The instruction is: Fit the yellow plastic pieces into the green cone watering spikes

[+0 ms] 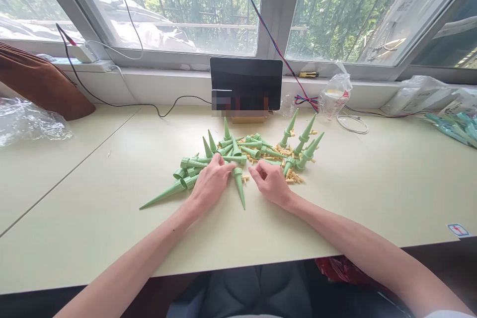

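Observation:
My left hand (212, 179) has its fingers closed at the collar of a green plastic watering spike (239, 189), whose point faces me. A small yellow valve (245, 178) sticks out from that spike's side. To the right, my right hand (271, 181) is apart from the spike, its fingers curled together in a pinch; whatever they hold is hidden. Behind my left hand lies a heap of green spikes (190, 163), some standing on their caps. Loose yellow valves (294, 177) are scattered by my right hand. Several spikes with valves fitted (304, 134) stand at the right.
A dark tablet (246, 83) leans on a cardboard block (248, 119) before the window. Black cable (137, 105) runs along the table's back. A bagged cup (335, 99), a white cable (352, 125) and plastic bags (413, 94) lie right; clear wrap (30, 121) and a brown bag (44, 79) left.

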Motion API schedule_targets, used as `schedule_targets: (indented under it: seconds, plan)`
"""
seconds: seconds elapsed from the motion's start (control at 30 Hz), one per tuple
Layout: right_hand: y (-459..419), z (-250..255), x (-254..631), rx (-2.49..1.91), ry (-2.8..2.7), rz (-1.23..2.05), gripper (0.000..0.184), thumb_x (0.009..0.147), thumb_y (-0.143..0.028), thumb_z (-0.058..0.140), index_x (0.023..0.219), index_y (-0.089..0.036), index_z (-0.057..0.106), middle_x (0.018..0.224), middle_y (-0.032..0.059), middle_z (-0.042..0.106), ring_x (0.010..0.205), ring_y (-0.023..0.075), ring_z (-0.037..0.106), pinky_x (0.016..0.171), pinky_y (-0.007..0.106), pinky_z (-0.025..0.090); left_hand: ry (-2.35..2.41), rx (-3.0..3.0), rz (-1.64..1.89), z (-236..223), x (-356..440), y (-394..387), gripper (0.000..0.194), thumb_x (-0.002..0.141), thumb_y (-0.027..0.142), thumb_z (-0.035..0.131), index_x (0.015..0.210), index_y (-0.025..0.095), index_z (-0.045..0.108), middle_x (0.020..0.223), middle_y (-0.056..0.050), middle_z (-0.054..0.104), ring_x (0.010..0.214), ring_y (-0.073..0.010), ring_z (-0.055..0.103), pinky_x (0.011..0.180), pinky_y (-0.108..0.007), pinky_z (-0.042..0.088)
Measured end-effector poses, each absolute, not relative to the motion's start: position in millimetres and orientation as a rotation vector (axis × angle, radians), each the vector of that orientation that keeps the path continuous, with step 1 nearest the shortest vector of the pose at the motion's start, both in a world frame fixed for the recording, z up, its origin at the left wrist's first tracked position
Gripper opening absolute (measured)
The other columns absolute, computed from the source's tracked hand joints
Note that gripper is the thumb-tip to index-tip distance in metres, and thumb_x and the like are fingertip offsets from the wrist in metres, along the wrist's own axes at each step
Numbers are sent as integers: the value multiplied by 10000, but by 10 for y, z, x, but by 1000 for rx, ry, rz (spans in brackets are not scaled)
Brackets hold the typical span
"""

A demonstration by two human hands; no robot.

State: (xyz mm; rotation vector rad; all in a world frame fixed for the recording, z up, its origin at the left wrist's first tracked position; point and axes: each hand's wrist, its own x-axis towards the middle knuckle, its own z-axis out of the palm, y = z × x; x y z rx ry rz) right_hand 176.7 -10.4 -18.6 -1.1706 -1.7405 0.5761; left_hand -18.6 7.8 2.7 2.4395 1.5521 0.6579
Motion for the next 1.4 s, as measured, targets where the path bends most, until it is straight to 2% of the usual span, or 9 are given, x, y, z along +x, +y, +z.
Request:
schedule_targets:
  seconds: [0.13, 0.37, 0.63, 0.8, 0.93, 1.1, 1.23, 1.37, 1.4]
  plan:
    - [-81, -193, 1771, -1176, -1712, 581, 364, 964, -360, 466, 652, -214, 348, 539, -59, 347, 490, 98, 312, 505, 248, 273, 1581, 2438, 651, 17, -190, 91, 267, 908, 159, 486, 987, 229, 731, 909, -50, 460, 592, -128, 479, 581, -262, 386]
    - [-38, -199, 1787, -1162, -1684, 611, 312, 976, -332, 436, 693, -208, 394, 568, -50, 397, 501, 100, 340, 518, 242, 291, 1596, 2478, 678, -44, -190, 121, 220, 923, 167, 482, 937, 202, 699, 906, -44, 488, 563, -124, 488, 558, -269, 398]
    - [-56, -195, 1798, -1154, -1647, 681, 254, 984, -329, 428, 770, -200, 474, 576, -42, 474, 494, 106, 418, 520, 235, 334, 1526, 2483, 973, -5, -180, 112, 144, 949, 213, 497, 940, 179, 636, 955, -42, 530, 489, -81, 410, 530, -258, 395]
    - [-112, -173, 1782, -1137, -1766, 571, 291, 972, -318, 455, 706, -212, 407, 539, -60, 381, 464, 98, 319, 487, 243, 280, 1375, 2406, 1207, 26, -158, 73, 124, 969, 216, 482, 948, 193, 602, 991, -33, 605, 484, -67, 411, 547, -238, 402]
    - [-162, -200, 1739, -1070, -1885, 444, 340, 979, -300, 427, 674, -223, 299, 535, -61, 326, 471, 99, 272, 483, 257, 245, 1305, 2378, 1305, 25, -119, 24, 68, 951, 223, 539, 938, 190, 597, 844, 5, 644, 457, -61, 403, 519, -219, 384]
    - [-145, -242, 1727, -1058, -1868, 401, 423, 999, -325, 401, 635, -220, 212, 529, -64, 228, 483, 100, 194, 477, 272, 206, 1208, 2325, 1335, 12, -78, -25, 37, 926, 212, 574, 918, 196, 606, 695, 40, 604, 438, -61, 423, 472, -199, 362]
    - [-119, -216, 1758, -1076, -1779, 473, 372, 994, -325, 430, 654, -214, 329, 543, -59, 325, 479, 93, 293, 478, 250, 275, 1145, 2309, 1346, 21, -58, -56, 28, 918, 213, 588, 911, 199, 612, 732, 32, 621, 446, -58, 435, 462, -195, 360]
    - [-136, -180, 1760, -1021, -1784, 542, 55, 945, -257, 511, 954, -203, 510, 695, -31, 548, 491, 85, 445, 500, 229, 397, 1110, 2319, 1342, 36, -45, -84, 17, 910, 212, 606, 916, 197, 611, 736, 32, 616, 454, -54, 426, 466, -193, 362]
    - [-143, -177, 1755, -997, -1802, 550, 104, 931, -243, 528, 1026, -205, 509, 753, -18, 583, 499, 83, 473, 503, 226, 419, 1110, 2317, 1342, 38, -43, -89, 19, 909, 213, 610, 916, 196, 611, 736, 33, 614, 455, -53, 423, 465, -191, 361]
